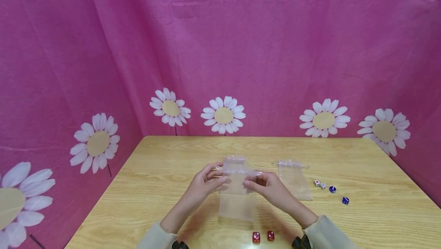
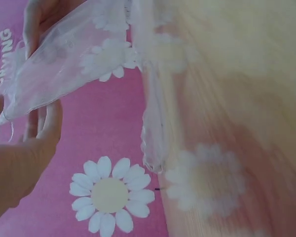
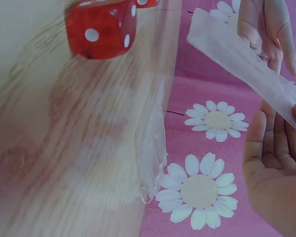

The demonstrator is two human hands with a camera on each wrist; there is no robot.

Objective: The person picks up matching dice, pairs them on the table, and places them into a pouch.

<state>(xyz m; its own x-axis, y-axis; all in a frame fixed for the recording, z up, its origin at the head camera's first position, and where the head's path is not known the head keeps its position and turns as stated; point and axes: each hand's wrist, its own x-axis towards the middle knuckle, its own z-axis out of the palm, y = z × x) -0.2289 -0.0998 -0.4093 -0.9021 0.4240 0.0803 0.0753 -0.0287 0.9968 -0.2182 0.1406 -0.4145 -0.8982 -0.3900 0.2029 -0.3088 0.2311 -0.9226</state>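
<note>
A sheer whitish drawstring pouch (image 1: 237, 203) hangs above the table between both hands. My left hand (image 1: 206, 181) pinches its upper left edge between thumb and fingers, and my right hand (image 1: 272, 189) pinches the upper right. Seen from the left wrist, the pouch (image 2: 74, 64) stretches out slanted and looks flat. In the right wrist view the pouch (image 3: 237, 61) shows nearly edge-on, with the right hand (image 3: 276, 182) below it. Two red dice, one nearer the left (image 1: 256, 237) and one beside it (image 1: 270, 235), lie on the table below the hands.
Behind the held pouch lies another sheer pouch (image 1: 235, 159), partly covered. A further pouch (image 1: 295, 183) is flat on the wooden table (image 1: 158, 176) to the right. Two white dice (image 1: 317, 183) and two blue dice (image 1: 332, 189) lie beyond it. A pink flowered cloth (image 1: 268, 57) hangs behind.
</note>
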